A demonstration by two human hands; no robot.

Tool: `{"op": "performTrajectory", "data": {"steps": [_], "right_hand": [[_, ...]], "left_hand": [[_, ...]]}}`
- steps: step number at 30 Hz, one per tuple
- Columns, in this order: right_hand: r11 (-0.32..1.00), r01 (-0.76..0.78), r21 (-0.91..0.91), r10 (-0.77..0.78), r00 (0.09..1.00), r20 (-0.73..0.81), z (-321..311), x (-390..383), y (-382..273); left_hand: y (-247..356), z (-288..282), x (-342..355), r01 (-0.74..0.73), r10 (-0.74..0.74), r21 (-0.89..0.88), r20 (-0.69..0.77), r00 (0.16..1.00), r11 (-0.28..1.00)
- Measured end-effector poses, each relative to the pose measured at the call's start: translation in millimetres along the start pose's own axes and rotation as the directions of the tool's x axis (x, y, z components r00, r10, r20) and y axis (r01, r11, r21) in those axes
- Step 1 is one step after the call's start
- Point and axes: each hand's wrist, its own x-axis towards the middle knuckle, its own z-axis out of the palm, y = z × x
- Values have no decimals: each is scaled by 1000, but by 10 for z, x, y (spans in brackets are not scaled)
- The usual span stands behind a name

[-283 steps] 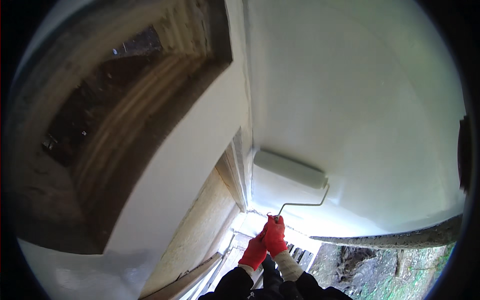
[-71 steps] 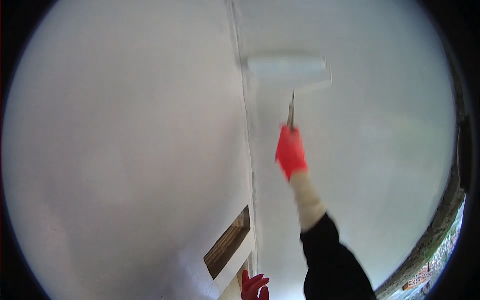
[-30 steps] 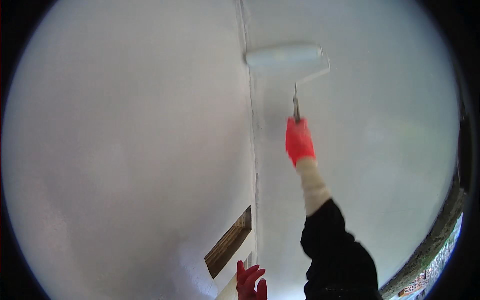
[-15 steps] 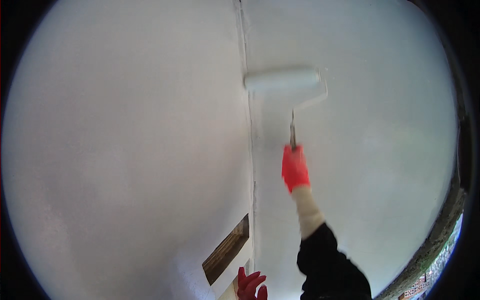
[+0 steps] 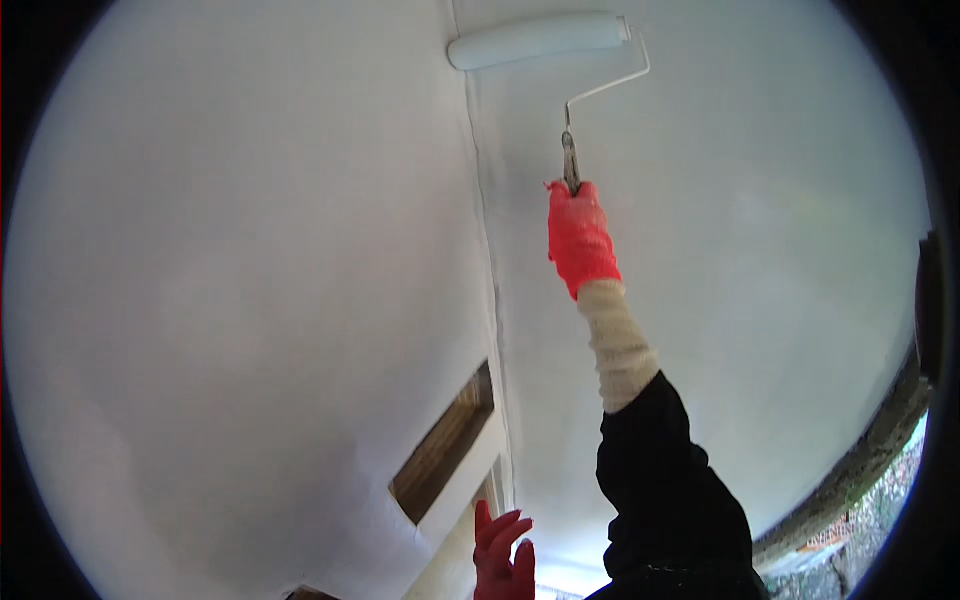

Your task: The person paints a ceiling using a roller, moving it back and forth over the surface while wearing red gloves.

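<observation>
roller (image 5: 540, 42) higher, seemingly at corner (image 5: 480, 180)

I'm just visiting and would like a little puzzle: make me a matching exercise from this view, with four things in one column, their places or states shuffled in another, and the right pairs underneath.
Things
1. Right red-gloved hand
2. Left red-gloved hand
3. Roller cover
4. Slanted wall opening

Places and states
A. Near the top of the picture, its left end at the corner seam
B. At the lower edge of the picture, fingers apart
C. Brown inside, left of the seam
D. Closed around the roller handle

Right pairs
1-D, 2-B, 3-A, 4-C
</observation>
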Motion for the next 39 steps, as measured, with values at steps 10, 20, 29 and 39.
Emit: {"op": "performTrajectory", "data": {"steps": [10, 20, 29, 39], "right_hand": [[934, -315, -169, 306, 949, -77, 317, -2799, 3991], [635, -737, -233, 707, 676, -210, 348, -5104, 6788], [530, -782, -329, 816, 576, -54, 300, -5635, 7452], [847, -532, 22, 531, 842, -100, 479, -3824, 4689]], "left_hand": [[-645, 72, -790, 200, -213, 87, 172, 962, 976], [-1753, 430, -1790, 413, -456, 209, 244, 856, 886], [-2159, 490, -2190, 398, -429, 169, 229, 874, 902], [-1794, 438, -1552, 171, -167, -97, 50, 985, 980]]}}
